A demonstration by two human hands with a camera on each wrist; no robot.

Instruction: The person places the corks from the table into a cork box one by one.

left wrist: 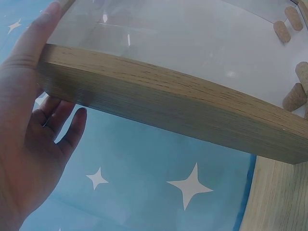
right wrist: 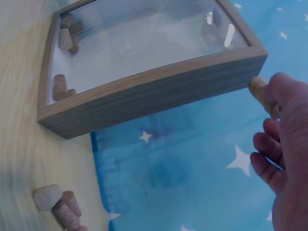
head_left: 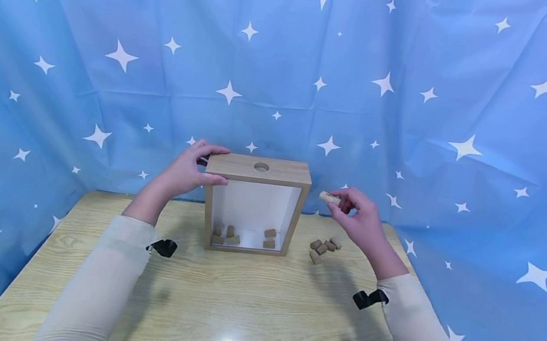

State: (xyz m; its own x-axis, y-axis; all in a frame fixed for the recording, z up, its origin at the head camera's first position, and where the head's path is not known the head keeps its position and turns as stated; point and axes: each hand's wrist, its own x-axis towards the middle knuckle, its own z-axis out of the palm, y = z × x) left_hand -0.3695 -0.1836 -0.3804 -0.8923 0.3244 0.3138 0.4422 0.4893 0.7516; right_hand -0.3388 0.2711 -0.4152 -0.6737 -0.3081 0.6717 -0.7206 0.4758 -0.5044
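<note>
- The right hand (head_left: 360, 213) is pinching a single cork (head_left: 329, 198) between thumb and forefinger, nearly closed around it, while its other fingers are curling loosely and holding nothing.
- That cork is jutting out past the right fingertips, with only its near end sitting in the pinch; a bump or a slackening thumb could well be enough to drop it.
- The left hand (head_left: 188, 169) is gripping the upper left corner of the wooden box (head_left: 286, 171), its thumb lying along the front and its forefinger reaching over the top toward the back, spread about as wide as the frame is deep.
- The wooden box is standing upright to the left of the right fingertips, apart from them; an uneven push from the left hand could be tipping it.
- Between both sets of fingers, a round hole (head_left: 261, 167) is facing upward; a cork meeting its rim crosswise could be catching there.
- Below the left fingers, several inner corks (head_left: 232, 240) are lying behind the clear front.
- Below the right fingers, loose corks (head_left: 322, 249) are lying on the table (head_left: 233, 289); a low-sweeping wrist could be scattering them, their round sides rolling easily.
- Beyond all the fingers, a starry blue curtain (head_left: 285, 29) is hanging.
</note>
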